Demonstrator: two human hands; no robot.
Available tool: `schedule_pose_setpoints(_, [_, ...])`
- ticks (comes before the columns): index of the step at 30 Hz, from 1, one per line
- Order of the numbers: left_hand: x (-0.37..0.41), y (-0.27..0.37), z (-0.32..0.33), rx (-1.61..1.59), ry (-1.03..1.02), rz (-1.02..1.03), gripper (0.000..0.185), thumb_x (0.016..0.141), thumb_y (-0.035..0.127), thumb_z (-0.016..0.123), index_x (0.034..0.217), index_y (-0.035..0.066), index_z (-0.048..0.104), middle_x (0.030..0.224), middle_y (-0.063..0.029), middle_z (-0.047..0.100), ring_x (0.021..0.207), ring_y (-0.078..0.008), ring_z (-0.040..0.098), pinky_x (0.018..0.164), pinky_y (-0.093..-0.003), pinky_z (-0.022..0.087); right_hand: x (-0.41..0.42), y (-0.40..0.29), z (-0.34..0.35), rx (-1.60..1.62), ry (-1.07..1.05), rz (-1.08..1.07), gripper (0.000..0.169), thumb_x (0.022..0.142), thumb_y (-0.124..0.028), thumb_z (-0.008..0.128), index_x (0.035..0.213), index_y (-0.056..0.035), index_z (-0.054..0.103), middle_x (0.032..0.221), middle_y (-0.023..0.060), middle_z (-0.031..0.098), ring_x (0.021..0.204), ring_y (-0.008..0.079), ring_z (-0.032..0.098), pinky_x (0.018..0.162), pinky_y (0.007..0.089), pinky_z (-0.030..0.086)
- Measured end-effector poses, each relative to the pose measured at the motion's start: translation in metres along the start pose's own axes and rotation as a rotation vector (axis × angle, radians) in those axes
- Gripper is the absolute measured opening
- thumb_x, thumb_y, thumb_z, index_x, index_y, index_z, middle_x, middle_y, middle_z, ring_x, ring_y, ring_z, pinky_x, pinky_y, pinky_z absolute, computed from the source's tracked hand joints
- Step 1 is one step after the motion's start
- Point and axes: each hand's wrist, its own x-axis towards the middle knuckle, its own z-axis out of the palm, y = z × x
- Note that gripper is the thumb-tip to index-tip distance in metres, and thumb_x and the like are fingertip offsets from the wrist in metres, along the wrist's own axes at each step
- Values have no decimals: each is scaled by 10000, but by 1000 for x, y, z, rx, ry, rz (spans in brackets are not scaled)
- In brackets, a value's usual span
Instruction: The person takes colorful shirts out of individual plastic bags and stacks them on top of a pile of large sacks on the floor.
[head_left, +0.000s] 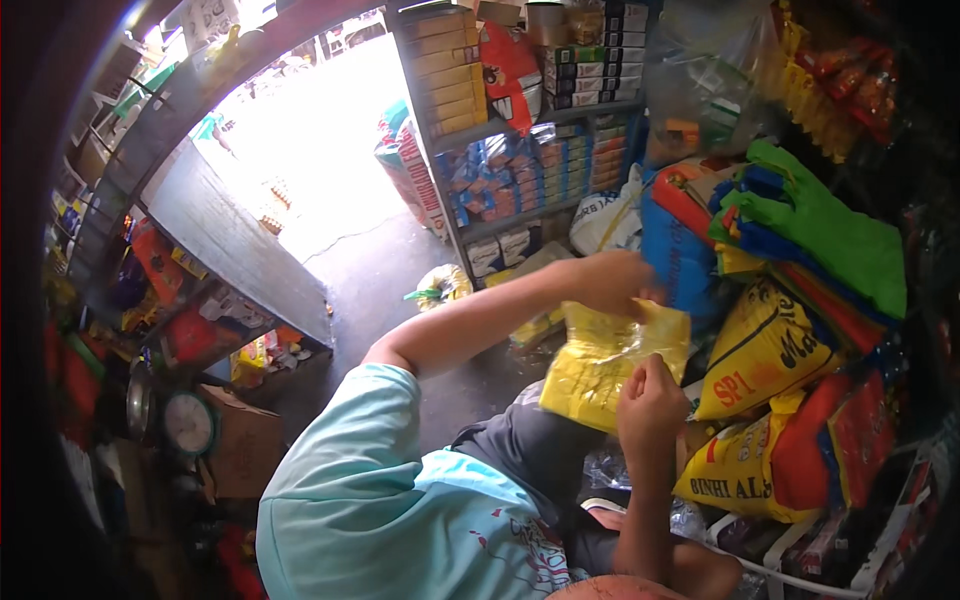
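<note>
A pack of folded yellow plastic bags (589, 375), partly covered by shiny clear film, lies above my dark-clad lap. My right hand (654, 397) is closed on the film at the pack's right edge. Over the pack's upper edge is my left hand (619, 281), blurred, with its fingertips at the film; whether they pinch it is not clear. The pack's underside is hidden.
Stuffed yellow sacks (765, 352) and folded green cloth-like bags (832, 217) are piled at right. Shelves (540, 116) of boxed goods stand ahead. A dial scale (189, 424) and a cardboard box (244, 442) are at left, below a grey metal panel (232, 232).
</note>
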Motion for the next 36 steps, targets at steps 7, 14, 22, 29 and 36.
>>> schedule_pose_setpoints(7, [1, 25, 51, 251, 607, 163, 393, 759, 61, 714, 1150, 86, 688, 1184, -118, 655, 1114, -326, 612, 977, -451, 490, 18, 20, 8, -199, 164, -333, 374, 815, -90, 680, 1174, -66, 578, 1176, 119, 591, 1194, 315, 548, 986, 506, 423])
schedule_pose_setpoints(14, [-54, 37, 99, 39, 420, 129, 598, 840, 62, 616, 1414, -12, 464, 1359, -194, 565, 1346, -377, 500, 1175, -550, 339, 18, 26, 11, -113, -37, -161, 411, 798, -104, 704, 1188, -25, 602, 1112, 136, 639, 1085, 334, 584, 948, 472, 448])
schedule_pose_setpoints(22, [-44, 39, 100, -11, 343, 116, 840, 799, 191, 739, 1521, 3, 353, 1493, -219, 482, 1481, -358, 373, 1235, -593, 223, 24, 25, -15, 24, -62, -161, 220, 849, -156, 712, 1013, -15, 669, 976, 164, 671, 998, 377, 610, 884, 501, 483])
schedule_pose_setpoints(29, [-19, 43, 105, 63, 437, 86, 541, 778, 158, 742, 1289, 49, 604, 1405, -178, 570, 1393, -362, 480, 1189, -497, 336, 26, 37, -18, 113, 43, -47, 190, 919, -195, 695, 916, -11, 650, 931, 187, 661, 938, 401, 613, 845, 494, 481])
schedule_pose_setpoints(36, [-13, 58, 118, 199, 480, -13, 442, 811, 137, 693, 1236, 37, 624, 1395, -150, 596, 1420, -341, 461, 1219, -562, 267, 11, 39, -22, 178, 127, -144, 193, 883, -167, 740, 860, -13, 626, 877, 150, 651, 916, 368, 617, 820, 471, 473])
